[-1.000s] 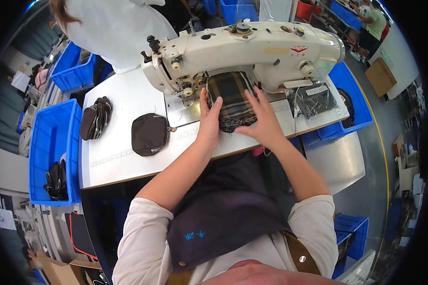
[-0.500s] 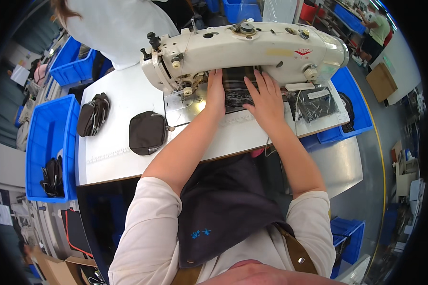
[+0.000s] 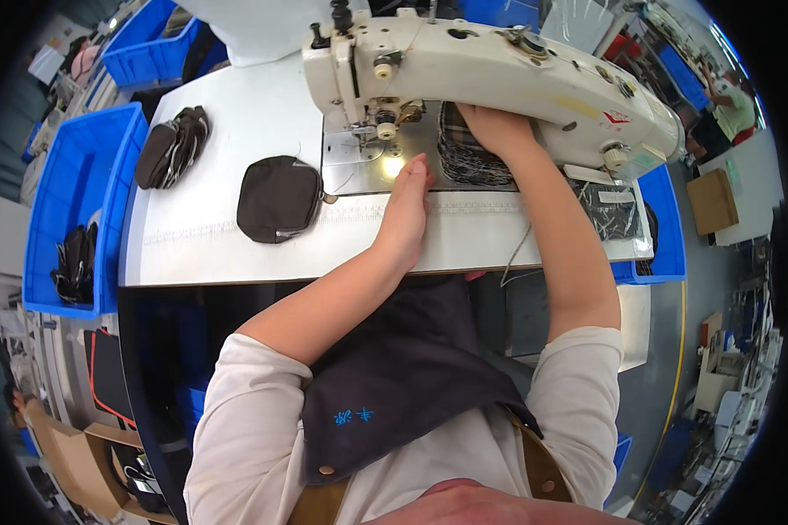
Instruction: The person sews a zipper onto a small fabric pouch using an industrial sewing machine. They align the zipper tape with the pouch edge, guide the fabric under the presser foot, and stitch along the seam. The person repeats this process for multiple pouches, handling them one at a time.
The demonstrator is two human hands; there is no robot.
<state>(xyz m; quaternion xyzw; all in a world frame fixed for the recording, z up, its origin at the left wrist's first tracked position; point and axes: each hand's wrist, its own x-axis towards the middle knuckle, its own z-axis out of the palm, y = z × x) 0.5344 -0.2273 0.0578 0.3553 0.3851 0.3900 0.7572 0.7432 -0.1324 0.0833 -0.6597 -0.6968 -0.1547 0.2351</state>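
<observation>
A white sewing machine [image 3: 490,66] reaches across the work table. Under its arm, on the metal bed, lies a stack of dark fabric pieces [image 3: 473,162] with frayed edges. My right hand [image 3: 499,131] rests at the back right of this stack; its fingers are mostly hidden under the machine arm. My left hand [image 3: 407,206] is on its side at the front edge of the metal plate, fingers loosely extended, with nothing visible in it. Left of it lies a dark brown zippered pouch [image 3: 278,199]. Farther left sits a bundle of similar dark pouches [image 3: 173,147].
A blue bin [image 3: 48,262] with dark pieces stands left of the table [image 3: 184,249]; another blue bin [image 3: 663,206] is at the right. A clear plastic bag [image 3: 611,210] lies on the table's right end. A person in white [image 3: 263,26] is beyond the table.
My left hand has come off the fabric stack and moved toward me. My right hand has slid farther back along the stack under the machine arm. The view has shifted.
</observation>
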